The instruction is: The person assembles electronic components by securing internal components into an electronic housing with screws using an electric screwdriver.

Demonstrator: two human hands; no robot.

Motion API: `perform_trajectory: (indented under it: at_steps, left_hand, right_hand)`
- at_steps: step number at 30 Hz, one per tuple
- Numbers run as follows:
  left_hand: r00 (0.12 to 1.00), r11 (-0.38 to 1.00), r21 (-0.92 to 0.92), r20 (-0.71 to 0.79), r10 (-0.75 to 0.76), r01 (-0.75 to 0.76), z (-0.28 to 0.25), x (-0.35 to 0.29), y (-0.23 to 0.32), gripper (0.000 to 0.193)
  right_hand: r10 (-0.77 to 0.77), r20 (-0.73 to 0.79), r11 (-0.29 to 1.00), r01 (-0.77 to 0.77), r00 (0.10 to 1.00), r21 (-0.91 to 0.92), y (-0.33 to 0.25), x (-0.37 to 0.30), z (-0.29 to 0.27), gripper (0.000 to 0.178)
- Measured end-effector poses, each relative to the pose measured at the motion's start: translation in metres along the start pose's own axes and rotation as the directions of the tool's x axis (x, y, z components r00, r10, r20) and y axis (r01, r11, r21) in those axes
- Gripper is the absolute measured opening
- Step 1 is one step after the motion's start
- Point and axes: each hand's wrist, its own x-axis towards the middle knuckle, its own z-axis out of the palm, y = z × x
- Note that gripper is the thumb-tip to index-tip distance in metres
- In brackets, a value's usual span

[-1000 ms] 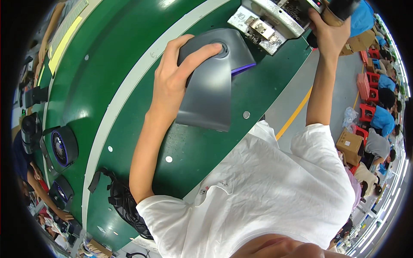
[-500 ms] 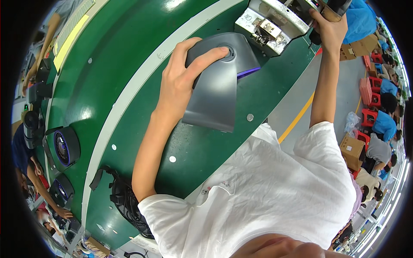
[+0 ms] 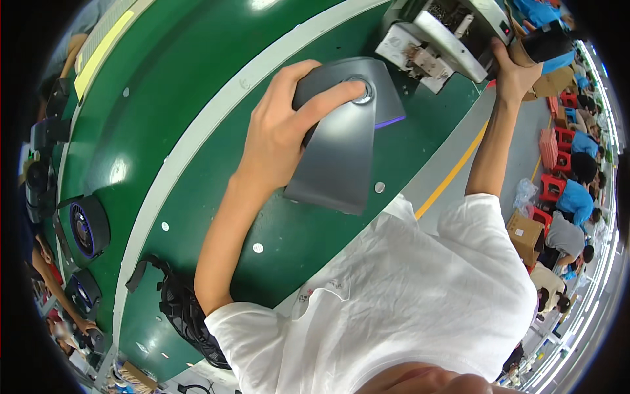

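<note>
My left hand [image 3: 282, 125] is wrapped round a dark grey plastic housing [image 3: 338, 167] over the green table. Its thumb presses on the round recess [image 3: 359, 90] near the housing's far end, and the other fingers pass behind the far left edge. A purple strip [image 3: 392, 122] shows along the housing's right side. At the far right, my right hand [image 3: 516, 73] is closed at the side of a metal bench machine [image 3: 453, 36], beside a black cylindrical part [image 3: 548, 43]. What its fingers hold is mostly hidden.
A black strapped bundle [image 3: 187, 312] lies at the near left of the green table [image 3: 216, 177]. Across a pale rail [image 3: 147, 217] stand round black fan units with purple rings [image 3: 82, 226], near another person's arm [image 3: 62, 299]. Cartons [image 3: 525, 235] and red stools [image 3: 552, 186] line the right.
The whole view has shifted a little. The housing sits slightly more to the right and nearer in the picture, still in my left hand. My right hand stays at the machine.
</note>
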Motion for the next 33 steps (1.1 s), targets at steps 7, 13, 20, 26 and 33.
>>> perform_trajectory:
  at_steps: [7,13,20,26,33]
  left_hand:
    - [1.0,1.0,-0.002,0.003,-0.024,0.024,0.002,-0.013,0.005,0.06]
    - [1.0,1.0,-0.012,0.018,-0.011,0.011,0.005,-0.012,-0.004,0.062]
    - [1.0,1.0,-0.02,0.001,-0.002,0.002,0.005,-0.011,-0.002,0.063]
    - [1.0,0.999,-0.033,0.005,-0.006,0.006,0.003,-0.011,-0.001,0.065]
    - [1.0,0.999,-0.034,-0.006,-0.012,0.012,0.006,-0.012,-0.002,0.062]
  right_hand:
    - [0.403,0.044,0.915,-0.402,0.914,-0.029,-0.029,-0.007,0.03,0.052]
    - [0.214,0.115,0.976,-0.208,0.97,-0.064,-0.016,0.008,0.029,0.047]
    - [0.445,0.137,0.895,-0.444,0.885,-0.04,0.031,0.004,0.024,0.037]
    - [0.421,0.002,0.907,-0.421,0.907,0.009,0.054,-0.004,0.025,0.023]
    - [0.386,-0.077,0.851,-0.322,0.919,0.414,-0.066,-0.003,0.03,0.007]
